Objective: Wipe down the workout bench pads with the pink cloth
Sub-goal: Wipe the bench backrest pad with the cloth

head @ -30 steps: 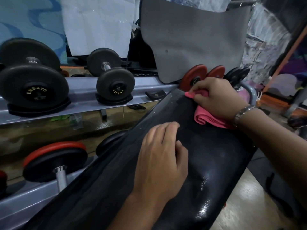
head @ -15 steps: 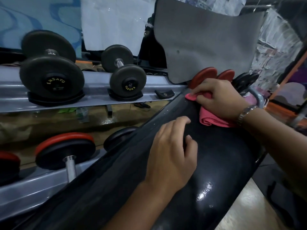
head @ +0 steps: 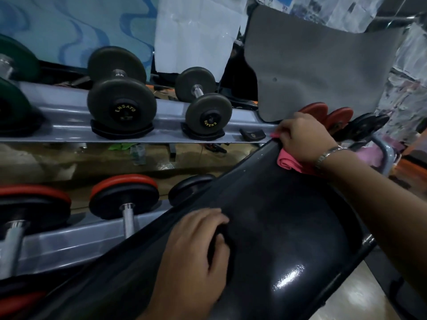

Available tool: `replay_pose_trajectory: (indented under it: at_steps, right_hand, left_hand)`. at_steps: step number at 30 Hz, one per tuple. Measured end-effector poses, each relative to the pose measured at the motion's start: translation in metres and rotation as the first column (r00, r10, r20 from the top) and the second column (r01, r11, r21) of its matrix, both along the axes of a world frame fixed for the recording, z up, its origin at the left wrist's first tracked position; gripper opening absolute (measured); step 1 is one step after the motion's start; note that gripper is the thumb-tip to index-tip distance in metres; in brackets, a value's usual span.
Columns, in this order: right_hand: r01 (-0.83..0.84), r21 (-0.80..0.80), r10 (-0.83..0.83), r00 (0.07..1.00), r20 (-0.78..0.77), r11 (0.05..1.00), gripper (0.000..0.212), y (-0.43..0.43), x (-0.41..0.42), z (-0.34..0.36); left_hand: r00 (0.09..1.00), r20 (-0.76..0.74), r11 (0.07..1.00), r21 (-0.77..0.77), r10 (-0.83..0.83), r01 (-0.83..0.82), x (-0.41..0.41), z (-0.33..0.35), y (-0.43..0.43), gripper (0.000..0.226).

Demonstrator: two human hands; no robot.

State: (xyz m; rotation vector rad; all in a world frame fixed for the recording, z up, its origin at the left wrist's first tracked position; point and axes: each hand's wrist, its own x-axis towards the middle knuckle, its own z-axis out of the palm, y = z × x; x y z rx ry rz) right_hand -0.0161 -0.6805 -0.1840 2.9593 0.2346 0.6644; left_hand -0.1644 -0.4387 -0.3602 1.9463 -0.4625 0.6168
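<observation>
Head view, as I watch it: the right hand (head: 305, 137) reaches to the far end of the black bench pad (head: 277, 227), fingers together and curled down on the bunched pink cloth (head: 288, 161), pressing it against the pad's left edge. The left hand (head: 194, 250) rests palm-down on the pad's near part, fingers loosely bent, close together, gripping nothing.

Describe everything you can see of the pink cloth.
The pink cloth is soft fabric, bunched into rolled folds. It lies near the upper end of the glossy black bench pad. The right hand covers most of it, holding it against the pad; a corner pokes out beyond the fingers and a folded roll shows below the palm.
</observation>
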Motion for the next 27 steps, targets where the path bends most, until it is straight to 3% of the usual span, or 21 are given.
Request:
replay_pose_trajectory:
  at_steps: [5,10,15,19,24,27]
  right_hand:
    - [-0.145,0.022,0.147,0.985,-0.09,0.989,0.026,0.025,-0.018,-0.011]
    - [-0.033,-0.035,0.034,0.999,0.027,0.999,0.016,0.034,-0.016,-0.023]
    - [-0.189,-0.048,0.184,0.978,-0.099,0.981,0.011,0.051,-0.037,-0.038]
    - [-0.074,-0.071,0.076,0.997,0.026,0.995,0.016,0.063,-0.037,-0.052]
    - [-0.296,-0.06,0.293,0.954,-0.066,0.953,0.015,0.088,-0.057,-0.073]
    - [-0.203,-0.081,0.204,0.979,0.004,0.976,0.029,0.096,-0.056,-0.076]
  left_hand:
    - [0.982,-0.021,0.981,0.05,0.187,-0.186,-0.016,-0.036,0.046,0.028]
    - [0.959,-0.051,0.955,0.125,0.279,-0.271,-0.028,-0.066,0.084,0.032]
    - [0.946,-0.041,0.935,0.171,0.321,-0.309,-0.04,-0.087,0.101,0.033]
    - [0.937,-0.04,0.927,0.172,0.346,-0.334,-0.047,-0.089,0.107,0.033]
    - [0.93,-0.1,0.928,0.165,0.353,-0.334,-0.062,-0.09,0.118,0.034]
    - [0.927,-0.117,0.925,0.181,0.356,-0.333,-0.068,-0.092,0.128,0.033]
